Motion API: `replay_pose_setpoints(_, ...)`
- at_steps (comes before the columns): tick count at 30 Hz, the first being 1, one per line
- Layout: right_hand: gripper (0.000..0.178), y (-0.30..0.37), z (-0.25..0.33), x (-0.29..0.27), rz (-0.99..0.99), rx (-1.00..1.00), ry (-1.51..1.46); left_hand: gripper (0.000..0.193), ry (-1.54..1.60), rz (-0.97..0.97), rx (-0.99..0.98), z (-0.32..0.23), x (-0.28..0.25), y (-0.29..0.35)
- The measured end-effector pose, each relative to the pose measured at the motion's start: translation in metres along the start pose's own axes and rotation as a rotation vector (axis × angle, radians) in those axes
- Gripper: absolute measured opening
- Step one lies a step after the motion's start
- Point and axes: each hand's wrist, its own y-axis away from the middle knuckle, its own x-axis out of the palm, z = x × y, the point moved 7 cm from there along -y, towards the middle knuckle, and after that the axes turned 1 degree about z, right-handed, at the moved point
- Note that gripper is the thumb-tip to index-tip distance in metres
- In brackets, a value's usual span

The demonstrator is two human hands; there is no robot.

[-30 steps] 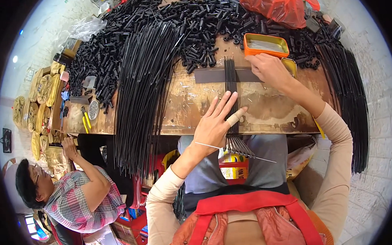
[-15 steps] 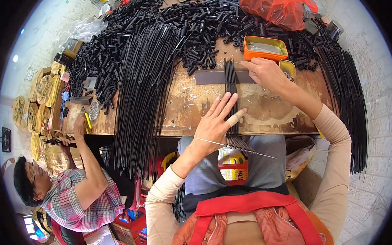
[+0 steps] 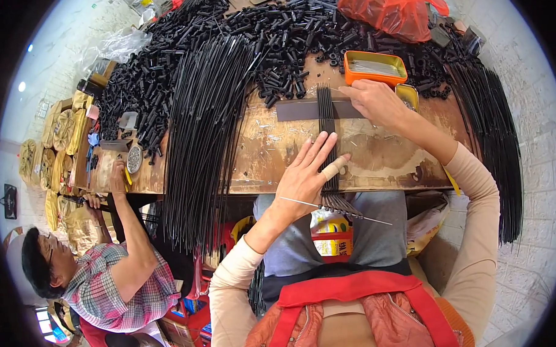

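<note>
My left hand (image 3: 306,178) lies flat over a row of thin black rods (image 3: 327,120), fingers stretched out, a bandage-like wrap around one finger. The rods run side by side across a dark grey flat bar (image 3: 297,110) on the wooden table (image 3: 259,168). Below my left hand, a thin metal wire (image 3: 374,220) crosses the rods' near ends, past the table edge. At their far tips is my right hand (image 3: 376,103), its thumb and forefinger pinched together. Whatever it holds is too small to make out.
An orange tin (image 3: 366,78) of thin pale pins and a small yellow tin (image 3: 416,94) stand beyond my right hand. Black tubes (image 3: 224,22) heap at the back. Long rod bundles hang over the edge left (image 3: 197,146) and right (image 3: 494,147). A co-worker (image 3: 119,271) works at left.
My right hand has shifted very slightly left at the rod tips; my left hand stays in place. The co-worker's raised hand and body have moved slightly.
</note>
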Motion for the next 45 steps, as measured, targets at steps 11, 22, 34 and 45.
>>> replay_pose_setpoints(11,0.016,-0.017,-0.012,0.007,-0.144,-0.123,-0.034,0.079,-0.005,0.015,-0.020,-0.003,-0.004,-0.003)
replay_pose_setpoints(22,0.018,-0.017,0.001,0.010,-0.141,-0.138,0.089,0.082,-0.031,0.016,-0.015,-0.004,-0.004,-0.002)
replay_pose_setpoints(34,0.019,-0.006,-0.008,-0.005,-0.157,-0.033,0.065,0.091,-0.006,0.017,-0.024,-0.004,-0.003,-0.002)
replay_pose_setpoints(45,0.016,-0.022,-0.029,-0.029,-0.295,-0.124,0.063,0.083,0.056,-0.058,0.029,-0.005,-0.007,0.001)
